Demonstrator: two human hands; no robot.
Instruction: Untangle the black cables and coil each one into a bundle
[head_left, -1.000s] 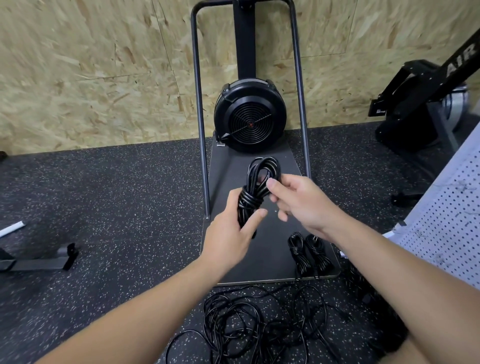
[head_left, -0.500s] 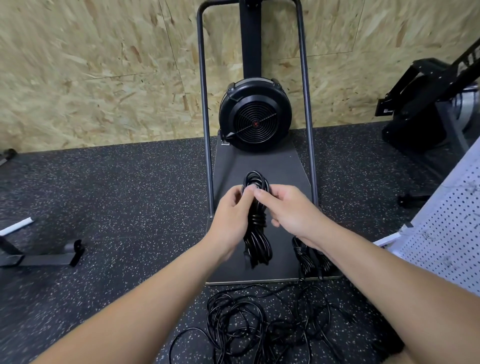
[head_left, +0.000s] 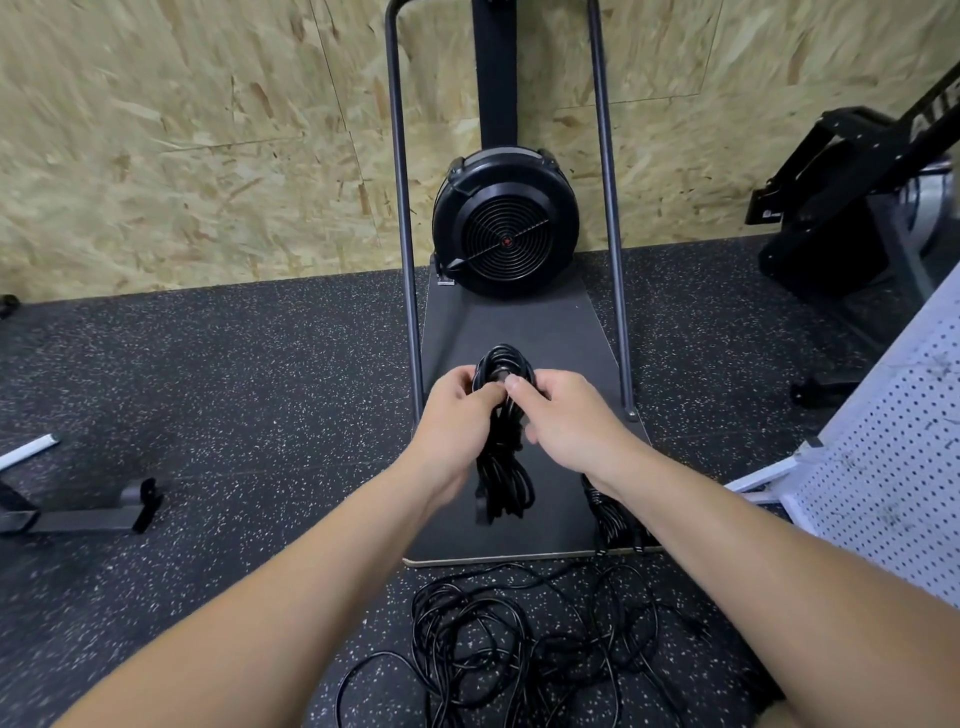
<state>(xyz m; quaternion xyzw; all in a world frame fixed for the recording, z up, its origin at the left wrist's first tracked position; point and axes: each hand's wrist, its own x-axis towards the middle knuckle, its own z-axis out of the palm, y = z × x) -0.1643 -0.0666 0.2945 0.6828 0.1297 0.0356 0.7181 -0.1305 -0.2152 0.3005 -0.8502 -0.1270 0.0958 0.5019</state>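
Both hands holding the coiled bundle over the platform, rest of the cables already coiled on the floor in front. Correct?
Not quite. The head view shows the floor cables as a loose tangle, not coiled. Both the left hand and right hand do grip the coiled bundle over the platform.

Ahead of you a black round fan housing (head_left: 505, 222) sits on a dark platform (head_left: 566, 332) between two upright metal tubes (head_left: 401, 208), against a chipboard wall (head_left: 182, 145). The floor (head_left: 234, 374) is black speckled rubber. A white perforated panel (head_left: 893, 467) stands at your right
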